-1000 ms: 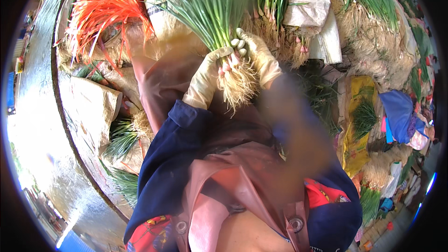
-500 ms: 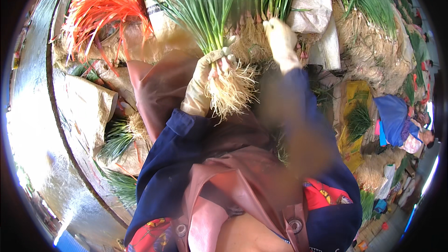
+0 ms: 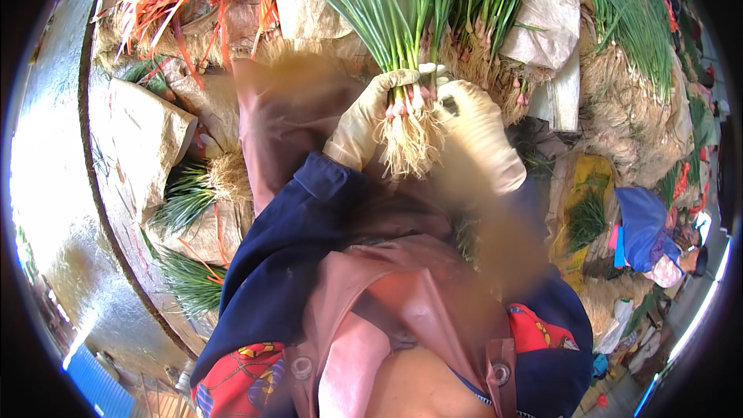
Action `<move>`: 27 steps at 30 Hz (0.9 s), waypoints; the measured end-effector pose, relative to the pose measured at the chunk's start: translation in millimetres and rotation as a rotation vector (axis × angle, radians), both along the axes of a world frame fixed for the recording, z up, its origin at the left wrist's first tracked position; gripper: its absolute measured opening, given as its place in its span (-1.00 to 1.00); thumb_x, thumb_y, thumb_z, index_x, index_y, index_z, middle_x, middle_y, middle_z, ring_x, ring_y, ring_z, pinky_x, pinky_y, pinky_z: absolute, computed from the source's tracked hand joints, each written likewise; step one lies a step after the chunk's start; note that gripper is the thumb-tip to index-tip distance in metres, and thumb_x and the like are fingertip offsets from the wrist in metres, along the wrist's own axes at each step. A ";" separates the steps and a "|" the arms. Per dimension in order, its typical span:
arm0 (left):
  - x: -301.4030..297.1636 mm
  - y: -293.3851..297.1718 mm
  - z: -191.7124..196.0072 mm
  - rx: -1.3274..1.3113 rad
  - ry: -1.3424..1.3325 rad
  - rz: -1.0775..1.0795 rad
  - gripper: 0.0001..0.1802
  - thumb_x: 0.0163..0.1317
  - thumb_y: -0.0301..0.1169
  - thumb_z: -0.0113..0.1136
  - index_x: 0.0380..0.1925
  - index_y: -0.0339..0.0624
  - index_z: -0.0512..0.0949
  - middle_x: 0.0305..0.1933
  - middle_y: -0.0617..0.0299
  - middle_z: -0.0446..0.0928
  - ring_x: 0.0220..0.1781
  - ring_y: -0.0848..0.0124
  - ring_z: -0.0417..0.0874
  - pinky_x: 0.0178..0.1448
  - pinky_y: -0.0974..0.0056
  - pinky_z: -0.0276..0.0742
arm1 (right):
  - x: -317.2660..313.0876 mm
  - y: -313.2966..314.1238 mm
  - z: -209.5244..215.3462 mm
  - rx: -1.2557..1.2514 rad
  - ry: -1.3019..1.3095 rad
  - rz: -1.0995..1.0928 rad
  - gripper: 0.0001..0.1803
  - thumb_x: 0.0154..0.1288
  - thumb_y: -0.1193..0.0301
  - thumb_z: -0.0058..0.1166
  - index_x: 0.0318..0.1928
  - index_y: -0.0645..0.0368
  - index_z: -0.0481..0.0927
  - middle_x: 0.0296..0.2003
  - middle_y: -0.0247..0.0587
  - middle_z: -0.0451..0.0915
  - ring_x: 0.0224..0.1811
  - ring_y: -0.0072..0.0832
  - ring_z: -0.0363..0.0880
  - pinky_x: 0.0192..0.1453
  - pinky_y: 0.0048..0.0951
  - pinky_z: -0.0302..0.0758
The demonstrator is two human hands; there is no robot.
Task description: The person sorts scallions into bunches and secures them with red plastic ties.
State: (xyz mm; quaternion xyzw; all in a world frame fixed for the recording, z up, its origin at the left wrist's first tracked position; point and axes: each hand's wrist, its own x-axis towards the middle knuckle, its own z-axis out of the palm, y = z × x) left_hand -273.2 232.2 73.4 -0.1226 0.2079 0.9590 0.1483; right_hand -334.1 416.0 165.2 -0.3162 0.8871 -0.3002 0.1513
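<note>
A bunch of spring onions (image 3: 398, 39) is gripped around the stems by my gloved left hand (image 3: 360, 120). Pink bulbs and pale, stringy roots hang below that fist, and the green leaves fan upward and away. Against the bunch's right side my gloved right hand (image 3: 478, 128) is closed, its fingertips pinching stems close to the left fingers; how many it holds is hidden. The right glove has a dark patch or hole near the thumb. Just beyond my hands lies a heap of more spring onions (image 3: 484, 27), roots toward me.
Orange plastic strips (image 3: 186, 0) lie in a pile at the far left. White sacking (image 3: 546, 19) and a larger onion pile (image 3: 623, 70) are at the right. Tied bunches (image 3: 190, 197) rest on sacking at the left. Another person (image 3: 654, 224) sits at the far right.
My right hand has come back from the heap to the bunch, bringing its fingers against the stems. My left hand has shifted right, holding the bunch more upright.
</note>
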 end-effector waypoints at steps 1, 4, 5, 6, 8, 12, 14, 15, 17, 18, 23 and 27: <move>-1.1 1.4 1.5 0.061 0.068 0.004 -0.37 0.31 -0.32 0.15 0.25 -0.59 0.31 0.00 -0.14 0.58 -0.35 0.46 0.66 -0.41 0.60 0.53 | -2.5 -1.2 -2.2 -0.053 -0.209 -0.079 -0.89 0.34 0.32 0.19 -0.26 0.06 0.60 -0.34 -0.26 0.66 -0.30 -0.47 0.64 -0.18 -0.42 0.54; -3.0 0.1 10.9 0.572 0.283 -0.058 -0.39 0.30 -0.40 0.11 0.31 -0.48 0.28 0.08 -0.18 0.54 -0.21 0.33 0.68 -0.20 0.40 0.68 | -27.1 -9.3 -16.3 -0.612 -0.901 -0.525 -0.62 0.31 0.11 0.26 -0.10 0.16 0.62 -0.20 -0.35 0.68 -0.10 -0.48 0.62 0.06 -0.44 0.52; -1.5 0.4 15.4 0.413 0.170 0.023 -0.40 0.30 -0.40 0.11 0.31 -0.45 0.30 0.14 -0.19 0.51 -0.12 0.24 0.66 -0.08 0.29 0.67 | -31.1 -13.9 -23.4 -0.492 -0.814 -0.443 -0.51 0.37 0.03 0.17 0.00 0.22 0.57 -0.17 -0.32 0.67 -0.04 -0.51 0.60 0.09 -0.45 0.51; 0.8 4.0 20.2 0.318 0.103 0.109 -0.41 0.30 -0.41 0.11 0.31 -0.41 0.31 0.20 -0.19 0.47 -0.03 0.15 0.65 0.03 0.19 0.67 | -34.3 -19.2 -30.5 -0.655 -1.000 -0.424 -0.50 0.40 0.02 0.12 0.04 0.20 0.55 -0.24 -0.32 0.65 -0.08 -0.54 0.59 0.05 -0.46 0.53; 5.7 6.6 29.5 0.378 0.112 0.080 -0.45 0.30 -0.40 0.11 0.27 -0.37 0.36 0.26 -0.17 0.44 0.13 0.02 0.57 0.18 0.04 0.59 | -38.0 -32.0 -44.1 -0.892 -1.456 -0.454 -0.53 0.45 0.04 0.05 0.11 0.15 0.53 -0.38 -0.35 0.61 -0.24 -0.60 0.59 -0.10 -0.51 0.58; 18.2 13.7 36.1 0.393 -0.010 0.213 -0.50 0.26 -0.44 0.15 0.20 -0.38 0.41 0.23 -0.14 0.47 0.08 0.09 0.60 0.09 0.07 0.64 | -37.1 -50.7 -63.0 -1.160 -2.096 -0.110 -0.68 0.48 0.17 0.04 0.09 0.05 0.53 -0.56 -0.52 0.52 -0.67 -0.75 0.44 -0.65 -0.69 0.43; 17.4 11.9 34.2 0.448 -0.038 0.213 -0.52 0.25 -0.46 0.15 0.18 -0.38 0.43 0.22 -0.13 0.47 0.06 0.12 0.61 0.05 0.09 0.66 | -36.2 -53.8 -68.9 -1.068 -1.852 -0.287 -0.78 0.46 0.16 0.07 -0.11 0.00 0.54 -0.62 -0.53 0.51 -0.70 -0.68 0.43 -0.68 -0.64 0.40; 15.5 11.0 33.4 0.430 -0.073 0.200 -0.53 0.26 -0.48 0.14 0.18 -0.37 0.42 0.21 -0.14 0.48 0.02 0.15 0.62 0.01 0.14 0.67 | -36.2 -56.1 -72.3 -1.001 -1.674 -0.441 -0.74 0.45 0.12 0.06 -0.20 0.03 0.55 -0.66 -0.52 0.51 -0.73 -0.64 0.42 -0.72 -0.60 0.39; 12.2 7.6 34.7 0.420 -0.061 0.166 -0.52 0.26 -0.49 0.13 0.19 -0.37 0.41 0.20 -0.13 0.49 -0.01 0.15 0.63 0.00 0.17 0.67 | -37.8 -52.0 -76.1 -0.887 -1.231 -0.512 -0.70 0.43 0.09 0.09 -0.25 0.06 0.56 -0.56 -0.41 0.60 -0.68 -0.57 0.48 -0.69 -0.52 0.45; 11.7 6.5 37.2 0.379 -0.129 0.169 -0.51 0.26 -0.49 0.13 0.20 -0.37 0.40 0.19 -0.13 0.50 -0.02 0.16 0.63 -0.01 0.18 0.67 | -39.0 -43.4 -75.9 -0.740 -1.091 -0.556 -0.86 0.43 0.26 0.11 -0.21 0.02 0.57 -0.53 -0.40 0.61 -0.63 -0.53 0.53 -0.54 -0.52 0.51; 27.0 -6.0 64.6 0.406 -0.020 0.215 -0.54 0.20 -0.51 0.16 0.13 -0.37 0.42 0.10 -0.07 0.54 -0.09 0.18 0.63 -0.02 0.20 0.65 | -43.1 5.5 -64.4 0.150 -0.596 -0.394 -0.64 0.31 0.10 0.18 -0.17 0.17 0.64 -0.16 -0.10 0.69 -0.20 -0.24 0.68 -0.12 -0.28 0.60; 24.2 -21.1 66.3 0.424 0.207 0.225 -0.50 0.16 -0.53 0.19 0.16 -0.28 0.42 0.23 -0.03 0.45 -0.05 0.24 0.59 -0.07 0.26 0.66 | -48.6 29.4 -39.3 1.041 -0.306 0.359 -0.48 0.28 -0.03 0.15 -0.07 0.18 0.67 -0.11 -0.01 0.68 -0.05 -0.10 0.65 0.07 -0.10 0.53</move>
